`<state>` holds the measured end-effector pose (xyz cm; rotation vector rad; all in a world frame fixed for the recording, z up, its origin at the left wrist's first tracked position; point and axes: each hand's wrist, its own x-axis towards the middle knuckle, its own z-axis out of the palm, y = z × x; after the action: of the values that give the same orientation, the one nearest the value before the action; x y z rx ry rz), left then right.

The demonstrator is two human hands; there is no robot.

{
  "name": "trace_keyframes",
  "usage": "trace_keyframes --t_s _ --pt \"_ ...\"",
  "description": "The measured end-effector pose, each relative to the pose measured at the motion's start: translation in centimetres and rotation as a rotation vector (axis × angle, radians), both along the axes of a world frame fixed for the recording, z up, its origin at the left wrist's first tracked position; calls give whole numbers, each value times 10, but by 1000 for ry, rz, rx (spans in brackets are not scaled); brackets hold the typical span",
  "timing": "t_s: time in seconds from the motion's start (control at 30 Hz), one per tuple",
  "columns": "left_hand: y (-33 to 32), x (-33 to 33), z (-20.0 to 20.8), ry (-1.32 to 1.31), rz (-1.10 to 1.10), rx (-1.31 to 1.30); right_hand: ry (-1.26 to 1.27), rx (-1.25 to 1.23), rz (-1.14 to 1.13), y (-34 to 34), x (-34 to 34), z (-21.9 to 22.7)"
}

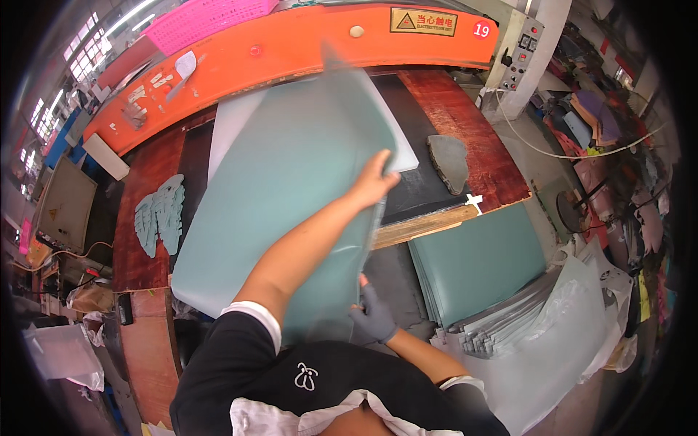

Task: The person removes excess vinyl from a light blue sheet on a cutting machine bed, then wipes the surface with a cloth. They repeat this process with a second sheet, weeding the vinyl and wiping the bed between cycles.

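Observation:
A large, flexible grey-green sheet point(269, 174) slants across the work table in front of me, its far right corner lifted and blurred by motion. My bare left hand point(374, 180) reaches across it and grips its right edge. Lower down, close to my body, my right hand point(376, 314) in a grey fingerless glove closes on the same edge. Under the sheet's far end lies a white board point(398, 149), partly hidden. A stack of similar green sheets point(483, 261) sits to the right of my right hand.
An orange machine beam point(305, 43) spans the table's far side. A grey irregular piece point(448, 164) lies at right, and pale blue cut pieces point(161, 212) at left. Clear plastic film point(560, 327) drapes by the stack. A control box point(521, 54) hangs on the pillar, trailing a cable.

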<state>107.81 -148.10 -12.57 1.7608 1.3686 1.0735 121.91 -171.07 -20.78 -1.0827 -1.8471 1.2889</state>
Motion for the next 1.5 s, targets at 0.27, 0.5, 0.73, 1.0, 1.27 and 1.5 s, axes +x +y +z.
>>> trace_keyframes --t_s 0.27,0.5,0.73,1.0,1.27,1.5 --pt "-30 -6 -54 775 -216 -137 176 -234 -283 6 29 -72" --pt "-74 -204 -87 838 450 -72 128 -292 -320 14 25 -78" --pt "-173 -358 -77 728 1167 -543 38 -148 -365 51 14 -51" --pt "-222 -345 -50 493 861 -392 285 -317 -356 92 79 -8" --pt "-263 -296 -56 -330 759 -484 3 -125 -355 185 102 37" --pt "-191 -350 -53 -439 793 -395 -42 -176 -315 293 30 77"
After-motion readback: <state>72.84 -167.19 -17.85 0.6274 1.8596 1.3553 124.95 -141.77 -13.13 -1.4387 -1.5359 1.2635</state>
